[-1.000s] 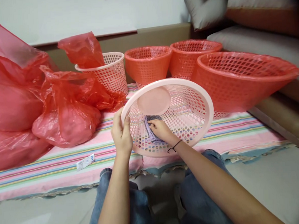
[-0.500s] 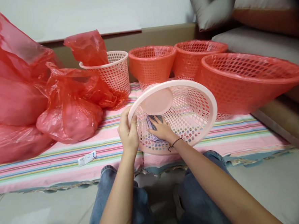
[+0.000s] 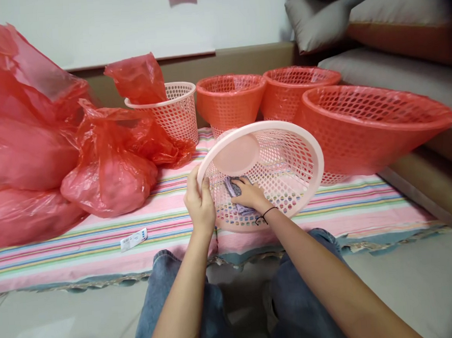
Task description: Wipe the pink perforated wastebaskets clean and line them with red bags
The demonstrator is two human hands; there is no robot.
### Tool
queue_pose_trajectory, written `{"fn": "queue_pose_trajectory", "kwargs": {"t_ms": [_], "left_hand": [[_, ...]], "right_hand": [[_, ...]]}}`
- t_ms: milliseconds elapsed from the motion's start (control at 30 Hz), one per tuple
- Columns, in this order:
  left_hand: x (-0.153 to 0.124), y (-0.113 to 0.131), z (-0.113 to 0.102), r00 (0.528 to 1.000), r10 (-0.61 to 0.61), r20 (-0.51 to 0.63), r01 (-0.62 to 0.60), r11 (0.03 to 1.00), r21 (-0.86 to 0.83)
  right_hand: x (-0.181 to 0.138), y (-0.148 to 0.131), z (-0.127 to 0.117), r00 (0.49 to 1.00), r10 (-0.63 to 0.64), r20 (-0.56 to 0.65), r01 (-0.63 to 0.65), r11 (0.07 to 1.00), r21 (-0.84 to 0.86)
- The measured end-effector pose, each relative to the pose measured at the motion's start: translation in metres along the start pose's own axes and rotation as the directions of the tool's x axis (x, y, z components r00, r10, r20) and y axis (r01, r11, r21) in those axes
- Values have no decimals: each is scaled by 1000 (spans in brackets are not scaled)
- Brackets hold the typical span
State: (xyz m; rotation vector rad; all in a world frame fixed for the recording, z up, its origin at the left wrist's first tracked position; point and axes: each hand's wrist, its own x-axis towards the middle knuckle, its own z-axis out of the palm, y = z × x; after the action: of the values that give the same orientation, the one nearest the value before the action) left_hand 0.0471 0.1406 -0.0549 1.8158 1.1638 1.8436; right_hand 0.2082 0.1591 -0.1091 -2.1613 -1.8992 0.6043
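Note:
A pale pink perforated basket [image 3: 287,170] is tipped on its side with its mouth facing me, over a striped mat [image 3: 100,243]. My left hand [image 3: 199,204] is closed round the basket's left rim and holds it up. My right hand [image 3: 248,194] reaches inside the basket, fingers pressed on a grey-blue cloth [image 3: 232,185] against the inner wall. A thin black band circles my right wrist.
Several orange baskets [image 3: 361,125] and one pale basket [image 3: 176,113] stand behind on the mat. Red plastic bags [image 3: 56,154] pile up at the left. A small white tube [image 3: 134,239] lies on the mat. Grey cushions [image 3: 374,22] sit at the right.
The view has shifted slightly. My right hand with the cloth has moved a little within the basket. My left hand keeps its grip on the rim.

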Motion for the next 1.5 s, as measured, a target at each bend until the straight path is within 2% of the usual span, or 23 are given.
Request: {"fn": "queue_pose_trajectory", "kwargs": {"t_ms": [167, 300, 400, 500, 567, 667, 767, 833, 900, 1033, 1167, 1300, 1500], "left_hand": [[2, -1, -1, 1000, 11, 12, -12, 1000, 26], [4, 1, -2, 999, -37, -28, 37, 999, 4], [1, 6, -2, 988, -119, -98, 117, 993, -28], [-7, 13, 0, 968, -206, -142, 197, 978, -74], [-17, 18, 3, 957, -257, -135, 242, 963, -116], [-35, 24, 7, 935, -341, -97, 319, 929, -189], [-53, 28, 10, 896, -442, -46, 417, 872, -256], [-59, 29, 10, 876, -483, -8, 458, 836, -304], [-57, 28, 7, 870, -492, 14, 470, 822, -320], [-26, 19, -8, 907, -413, 85, 422, 894, -152], [4, 8, -18, 967, -212, 144, 227, 969, -101], [6, 5, -18, 990, -64, 123, 68, 997, -27], [-2, 3, -14, 998, -59, -29, 61, 996, 62]], "right_hand": [[-2, 3, 0, 991, -113, -74, 122, 985, 124], [-7, 6, -11, 963, -242, -116, 268, 873, 406], [-5, 9, -19, 965, -205, -167, 264, 776, 572], [2, 11, -21, 966, -95, -240, 228, 751, 620], [8, 11, -20, 956, -72, -285, 235, 769, 595], [16, 10, -16, 948, -64, -311, 212, 858, 468], [21, 12, -11, 956, 19, -291, 62, 962, 266], [24, 15, -7, 966, 75, -246, -39, 988, 147], [27, 18, -4, 976, 99, -195, -83, 993, 88], [29, 22, -2, 988, 69, -140, -63, 997, 43], [25, 19, -4, 996, -7, -93, 5, 1000, -23], [19, 15, -8, 996, -69, -63, 65, 996, -62], [-6, 9, -17, 990, -143, -20, 141, 987, -79]]}}
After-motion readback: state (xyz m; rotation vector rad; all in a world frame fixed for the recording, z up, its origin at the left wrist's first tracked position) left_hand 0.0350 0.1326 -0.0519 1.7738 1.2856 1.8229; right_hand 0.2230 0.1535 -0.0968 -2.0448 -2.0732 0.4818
